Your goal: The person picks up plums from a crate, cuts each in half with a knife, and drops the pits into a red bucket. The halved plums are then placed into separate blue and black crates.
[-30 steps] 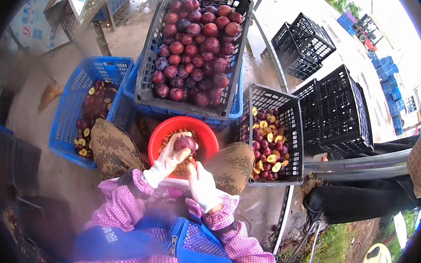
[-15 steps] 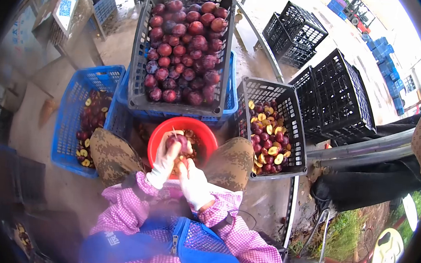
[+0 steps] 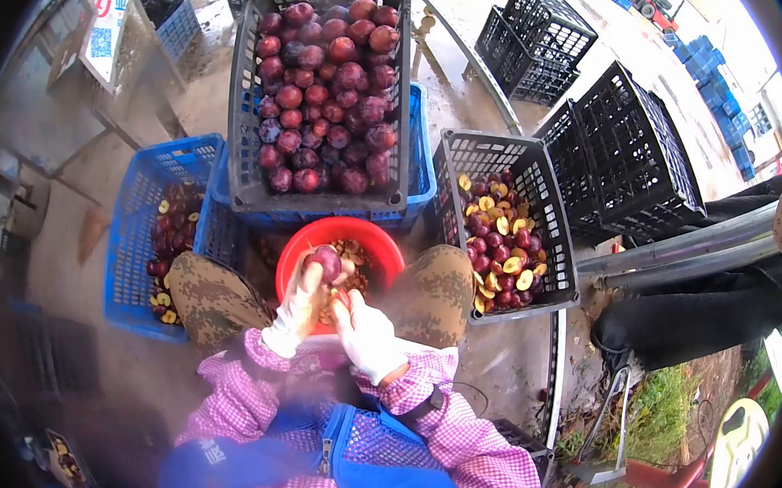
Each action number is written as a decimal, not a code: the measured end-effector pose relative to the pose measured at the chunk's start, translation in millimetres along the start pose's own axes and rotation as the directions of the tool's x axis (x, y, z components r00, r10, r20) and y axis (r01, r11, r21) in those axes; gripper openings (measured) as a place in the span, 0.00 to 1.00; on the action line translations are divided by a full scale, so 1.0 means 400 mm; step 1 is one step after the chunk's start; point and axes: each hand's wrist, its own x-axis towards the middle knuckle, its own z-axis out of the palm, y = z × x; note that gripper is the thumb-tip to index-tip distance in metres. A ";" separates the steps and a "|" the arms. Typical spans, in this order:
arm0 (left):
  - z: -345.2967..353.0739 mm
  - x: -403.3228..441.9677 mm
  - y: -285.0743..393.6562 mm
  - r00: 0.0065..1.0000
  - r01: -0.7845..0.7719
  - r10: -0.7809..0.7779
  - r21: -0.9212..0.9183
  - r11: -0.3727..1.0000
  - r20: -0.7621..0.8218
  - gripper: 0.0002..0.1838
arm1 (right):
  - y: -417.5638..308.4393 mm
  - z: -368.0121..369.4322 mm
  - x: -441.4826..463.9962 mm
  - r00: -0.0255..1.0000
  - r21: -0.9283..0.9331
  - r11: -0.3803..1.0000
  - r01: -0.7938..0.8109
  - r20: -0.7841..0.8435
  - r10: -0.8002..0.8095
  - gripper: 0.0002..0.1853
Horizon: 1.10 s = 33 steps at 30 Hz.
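In my left hand [image 3: 301,303], gloved in white, a dark red plum [image 3: 325,264] is held over a red bowl [image 3: 391,245] set between my knees. My right hand [image 3: 365,331], also in a pale glove, is closed just right of and below the plum; something small and reddish shows at its fingertips, too small to name. Pits and bits of fruit [image 3: 351,252] lie in the bowl. Ahead, a black crate [image 3: 240,97] heaped with whole plums [image 3: 339,75] rests on a blue crate [image 3: 423,146].
A black crate [image 3: 564,202] at the right holds halved and whole plums; a blue crate [image 3: 129,226] at the left holds more. Stacked black crates [image 3: 633,152] stand farther right, near metal bars [image 3: 690,247] and a person's dark-clothed leg [image 3: 703,316].
The view has shifted, so the plum crate appears farther left. The plum stays in my left hand, while my right hand remains closed close to it.
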 end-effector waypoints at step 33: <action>0.002 0.009 0.018 0.984 -0.142 0.175 0.449 0.882 -0.034 0.26 | 0.008 0.045 0.007 0.999 0.287 0.958 -0.022 -0.028 0.031 0.12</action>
